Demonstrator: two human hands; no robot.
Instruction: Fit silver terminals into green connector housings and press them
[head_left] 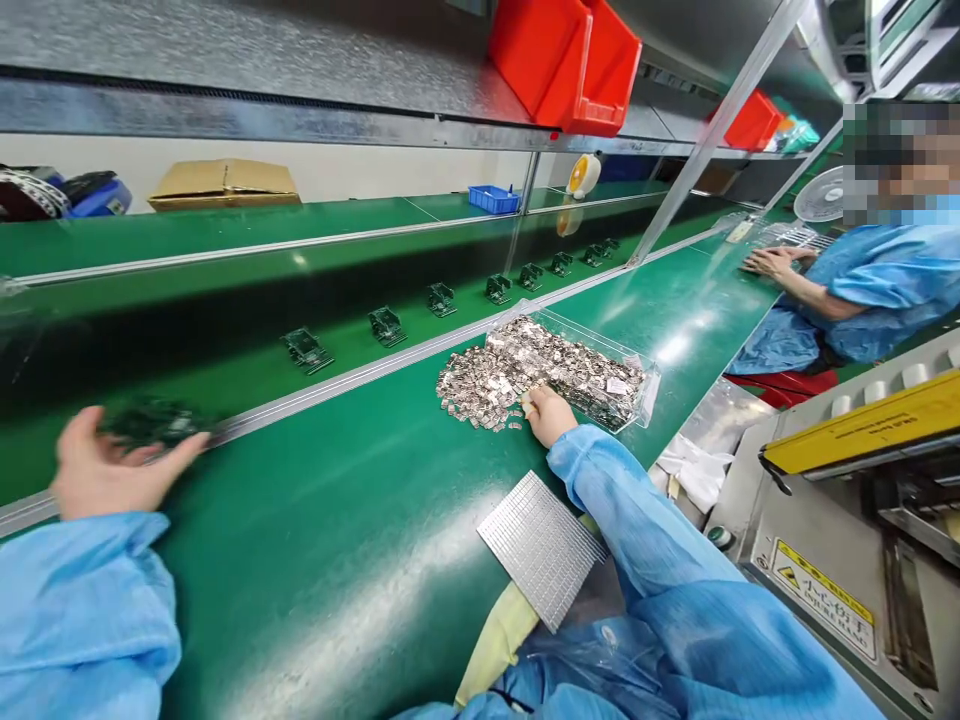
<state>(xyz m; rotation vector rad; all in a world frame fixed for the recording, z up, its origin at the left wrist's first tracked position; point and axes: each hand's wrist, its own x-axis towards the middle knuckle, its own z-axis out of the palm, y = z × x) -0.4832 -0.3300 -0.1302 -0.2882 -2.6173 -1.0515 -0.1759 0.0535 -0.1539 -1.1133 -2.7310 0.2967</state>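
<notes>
On the left, my left hand (124, 465) reaches over the belt edge, its thumb and fingers around the sides of a green circuit board (157, 422). That board is smeared by motion. My right hand (551, 415) has its fingertips pinched together at the near edge of a heap of small shiny metal pieces (476, 385); pale covers show on the fingertips. What they pinch is too small to make out. Behind that hand, a clear plastic tray (646, 395) lies full of the same pieces. A silver gridded sheet (540, 545) rests at the bench edge under my right forearm.
A row of green circuit boards (386, 325) stands along the green belt (225, 365). Red bins (566, 65) sit on the shelf above; a blue basket (493, 199) and cardboard box (225, 183) stand behind. A co-worker (885, 265) sits right, beyond a grey machine (817, 560).
</notes>
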